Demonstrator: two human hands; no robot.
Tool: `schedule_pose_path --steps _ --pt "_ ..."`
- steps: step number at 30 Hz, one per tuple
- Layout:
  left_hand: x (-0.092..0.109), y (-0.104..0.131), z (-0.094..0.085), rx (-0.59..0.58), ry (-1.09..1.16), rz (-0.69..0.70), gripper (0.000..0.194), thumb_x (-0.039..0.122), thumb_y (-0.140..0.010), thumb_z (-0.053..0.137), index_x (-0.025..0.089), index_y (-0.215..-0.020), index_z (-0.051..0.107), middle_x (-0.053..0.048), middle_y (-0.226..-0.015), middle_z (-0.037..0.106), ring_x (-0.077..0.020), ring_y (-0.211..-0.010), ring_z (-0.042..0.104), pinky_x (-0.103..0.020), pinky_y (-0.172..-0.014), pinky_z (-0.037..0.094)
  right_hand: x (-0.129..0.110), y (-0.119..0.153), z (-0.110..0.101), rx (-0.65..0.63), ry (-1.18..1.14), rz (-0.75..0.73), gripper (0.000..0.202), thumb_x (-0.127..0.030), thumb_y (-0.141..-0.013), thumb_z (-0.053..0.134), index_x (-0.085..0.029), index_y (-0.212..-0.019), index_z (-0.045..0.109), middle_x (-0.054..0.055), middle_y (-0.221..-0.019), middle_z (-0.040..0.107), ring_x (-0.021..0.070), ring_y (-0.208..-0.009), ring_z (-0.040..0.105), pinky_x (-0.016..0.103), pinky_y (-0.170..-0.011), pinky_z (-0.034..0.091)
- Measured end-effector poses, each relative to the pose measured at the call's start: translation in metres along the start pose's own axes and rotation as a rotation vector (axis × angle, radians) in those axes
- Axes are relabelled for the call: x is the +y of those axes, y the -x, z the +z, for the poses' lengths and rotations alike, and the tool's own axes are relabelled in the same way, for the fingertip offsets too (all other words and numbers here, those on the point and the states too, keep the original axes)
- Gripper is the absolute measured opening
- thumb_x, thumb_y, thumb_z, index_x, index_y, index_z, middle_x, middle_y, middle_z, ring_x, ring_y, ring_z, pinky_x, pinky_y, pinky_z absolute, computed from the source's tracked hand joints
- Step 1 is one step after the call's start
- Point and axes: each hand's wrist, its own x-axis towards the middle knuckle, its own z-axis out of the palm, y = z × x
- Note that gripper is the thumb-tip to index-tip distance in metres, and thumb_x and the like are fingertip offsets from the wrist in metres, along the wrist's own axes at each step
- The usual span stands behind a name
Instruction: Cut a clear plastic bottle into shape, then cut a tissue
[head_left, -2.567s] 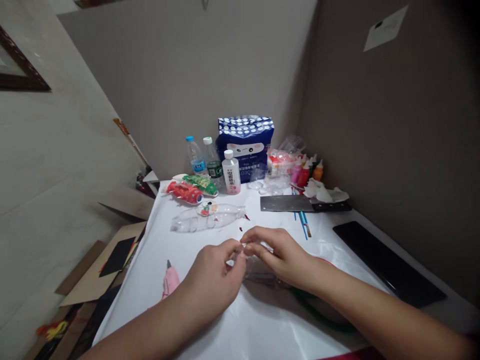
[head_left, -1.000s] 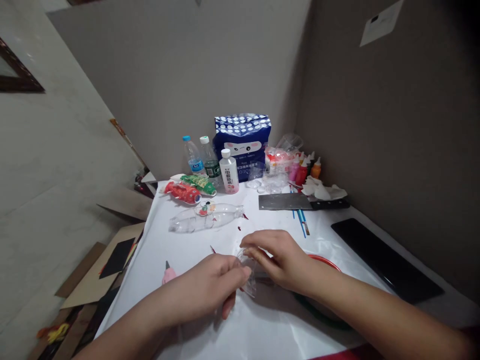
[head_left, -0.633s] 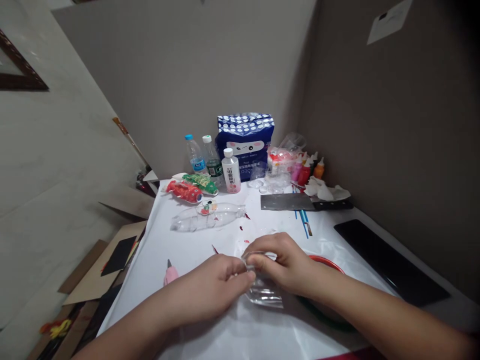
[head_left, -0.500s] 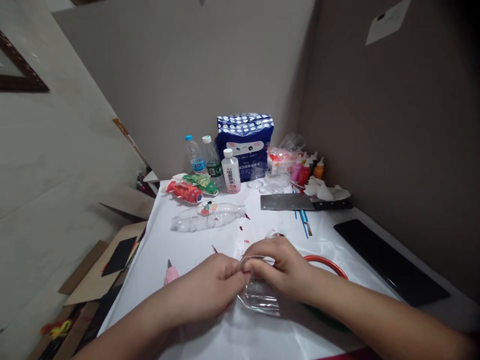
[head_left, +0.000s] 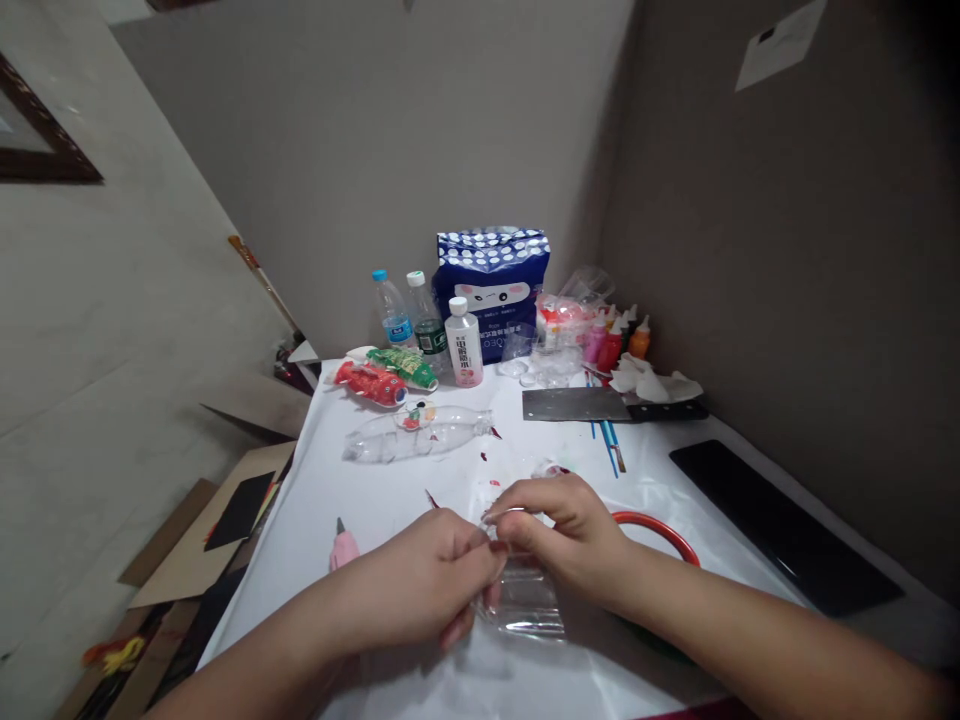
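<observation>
Two bare arms reach in: the left forearm [head_left: 300,638] points toward two o'clock, the right forearm [head_left: 720,610] toward ten. The left hand [head_left: 439,570] pinches, thumb uppermost, fingers curled beneath. The right hand [head_left: 574,530] arches its forefinger above its thumb, both tips aimed at nine, close beside the left thumb.

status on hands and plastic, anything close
Left hand, right hand: both gripping clear plastic. Red rim partly hidden by right forearm. Pink tool beside left forearm.

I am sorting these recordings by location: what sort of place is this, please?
Probably an indoor craft corner: on the white-covered table are squeeze bottles, likely of paint, slim blue brushes and a red fish-like figure.
</observation>
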Motion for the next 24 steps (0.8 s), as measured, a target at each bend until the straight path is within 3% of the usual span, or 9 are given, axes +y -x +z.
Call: schedule_pose_path --steps 4,9,15,17,21,24 --pt "-0.003 -0.001 -0.004 0.132 0.037 0.008 0.051 0.056 -0.086 0.038 0.017 -0.057 0.054 0.004 -0.04 0.045 -0.0092 -0.042 0.038 -0.021 -0.049 0.032 0.001 -0.004 -0.006 -0.026 -0.113 0.15 0.034 -0.047 -0.087 0.053 -0.016 -0.092 0.067 0.0 -0.064 0.061 0.0116 -0.055 0.055 0.023 -0.054 0.044" --pt "-0.006 0.0 -0.004 0.273 0.041 0.049 0.049 0.057 -0.084 0.042 0.017 -0.055 0.048 0.005 -0.045 0.042 -0.0087 -0.046 0.033 -0.02 -0.047 0.024 0.001 -0.005 -0.008 -0.221 -0.204 0.331 0.045 -0.055 -0.078 0.061 -0.016 -0.058 0.056 -0.004 -0.044 0.049 0.0074 -0.039 0.044 0.019 -0.04 0.034" --pt "-0.006 -0.002 -0.001 0.281 0.035 0.098 0.049 0.053 -0.085 0.041 0.017 -0.052 0.044 0.005 -0.048 0.038 -0.0089 -0.051 0.032 -0.021 -0.05 0.025 -0.004 -0.003 -0.004 -0.183 -0.244 0.361 0.05 -0.062 -0.077 0.058 -0.017 -0.055 0.052 -0.006 -0.043 0.043 0.0054 -0.039 0.034 0.018 -0.038 0.025" --pt "-0.006 -0.005 -0.003 0.237 0.101 0.114 0.045 0.05 -0.085 0.042 0.017 -0.055 0.047 0.005 -0.05 0.04 -0.0086 -0.05 0.033 -0.021 -0.05 0.026 -0.006 -0.004 -0.005 -0.163 -0.262 0.373 0.05 -0.061 -0.076 0.059 -0.018 -0.053 0.049 -0.007 -0.042 0.041 0.0048 -0.038 0.031 0.019 -0.037 0.022" --pt "-0.006 -0.008 -0.011 -0.006 0.329 0.127 0.036 0.046 -0.084 0.049 0.015 -0.065 0.053 0.005 -0.048 0.044 -0.0068 -0.045 0.031 -0.02 -0.045 0.022 -0.006 -0.005 -0.011 -0.151 -0.317 0.411 0.049 -0.061 -0.074 0.061 -0.018 -0.054 0.048 -0.007 -0.043 0.041 0.0049 -0.038 0.031 0.019 -0.037 0.022" --pt "-0.008 -0.006 -0.015 -0.122 0.492 0.131 0.033 0.045 -0.084 0.052 0.014 -0.075 0.057 0.005 -0.046 0.046 -0.0054 -0.041 0.027 -0.02 -0.043 0.015 -0.004 -0.006 -0.013 -0.161 -0.369 0.432 0.05 -0.064 -0.071 0.063 -0.018 -0.057 0.049 -0.007 -0.044 0.043 0.0054 -0.038 0.033 0.018 -0.037 0.023"
